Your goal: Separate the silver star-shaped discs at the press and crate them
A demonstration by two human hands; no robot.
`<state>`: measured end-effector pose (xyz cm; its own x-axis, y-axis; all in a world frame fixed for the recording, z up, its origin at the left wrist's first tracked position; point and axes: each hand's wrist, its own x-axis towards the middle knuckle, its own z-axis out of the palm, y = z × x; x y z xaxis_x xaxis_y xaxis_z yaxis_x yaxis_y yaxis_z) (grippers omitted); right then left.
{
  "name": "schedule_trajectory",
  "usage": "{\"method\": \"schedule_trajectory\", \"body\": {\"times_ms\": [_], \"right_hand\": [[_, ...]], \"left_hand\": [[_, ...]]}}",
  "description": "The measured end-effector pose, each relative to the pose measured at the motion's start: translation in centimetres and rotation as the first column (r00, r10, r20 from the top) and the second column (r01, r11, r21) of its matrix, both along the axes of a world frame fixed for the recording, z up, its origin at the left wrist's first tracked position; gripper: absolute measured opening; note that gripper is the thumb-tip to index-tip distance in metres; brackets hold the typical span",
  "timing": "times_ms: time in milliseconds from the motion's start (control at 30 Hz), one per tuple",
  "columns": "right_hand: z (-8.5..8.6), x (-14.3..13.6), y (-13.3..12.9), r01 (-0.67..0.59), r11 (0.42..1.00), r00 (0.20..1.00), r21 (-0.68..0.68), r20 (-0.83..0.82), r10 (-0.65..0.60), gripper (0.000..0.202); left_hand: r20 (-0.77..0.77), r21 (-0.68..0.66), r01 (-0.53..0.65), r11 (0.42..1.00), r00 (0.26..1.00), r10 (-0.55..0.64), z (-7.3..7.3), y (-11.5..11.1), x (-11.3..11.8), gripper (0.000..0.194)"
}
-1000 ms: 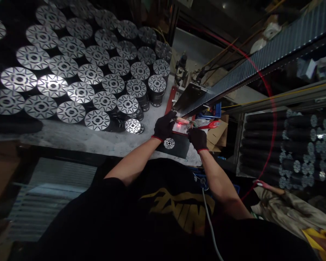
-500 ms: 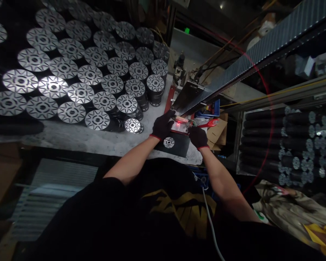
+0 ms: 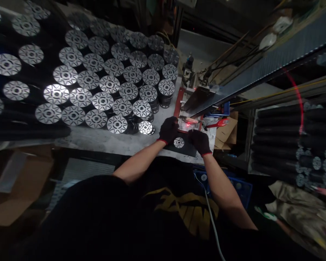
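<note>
My left hand [image 3: 168, 129], in a dark glove with a red cuff, is at the left edge of a small red-edged metal fixture [image 3: 182, 127]. Its fingers are curled, and whatever they hold is hidden. At the fixture's front right corner is my right hand [image 3: 200, 142], gloved alike, fingers bent together over something too small to make out. A red light spot falls on the fixture between them. Just beyond the right hand lies a red-handled tool [image 3: 219, 123]. A patterned metal disc [image 3: 178, 142] rests on a black mat [image 3: 190, 148] between my wrists.
Many stacks of patterned discs [image 3: 96, 119] cover the grey bench [image 3: 97, 140] on the left. A long ribbed metal rail [image 3: 250, 79] slants from the fixture to the upper right. Cardboard [image 3: 228, 132] is beside the bench; another person's gloved hand [image 3: 268, 215] shows lower right.
The view has turned left, so the bench things appear further right. Relative to the fixture, my right hand has drawn back toward me and left, and my left hand has shifted slightly left.
</note>
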<state>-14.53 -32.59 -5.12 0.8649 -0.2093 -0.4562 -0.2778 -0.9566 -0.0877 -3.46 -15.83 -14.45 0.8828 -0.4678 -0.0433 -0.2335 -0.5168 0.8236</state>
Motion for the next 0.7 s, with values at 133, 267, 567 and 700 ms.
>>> {"method": "schedule_trajectory", "body": {"times_ms": [133,267,567,700], "right_hand": [[-1.1,3.9,3.6,0.088,0.995,0.995,-0.053,-0.039,-0.090,0.050],[-1.3,6.2,5.0,0.129,0.988,0.986,-0.090,-0.092,-0.137,0.043],[-1.6,6.3,7.2,0.244,0.957,0.957,-0.155,-0.120,-0.264,0.042],[-1.6,6.3,7.7,0.299,0.940,0.944,-0.164,-0.093,-0.316,0.046]], "left_hand": [[-0.073,-0.021,0.036,0.999,0.997,-0.038,-0.3,0.2,0.3,0.032],[-0.143,-0.045,0.095,0.994,0.985,-0.100,-0.4,-0.4,2.0,0.024],[-0.226,-0.094,0.156,0.983,0.959,-0.173,-0.4,-0.8,2.8,0.025],[-0.231,-0.107,0.179,0.978,0.952,-0.200,-0.5,-0.9,3.0,0.025]]}}
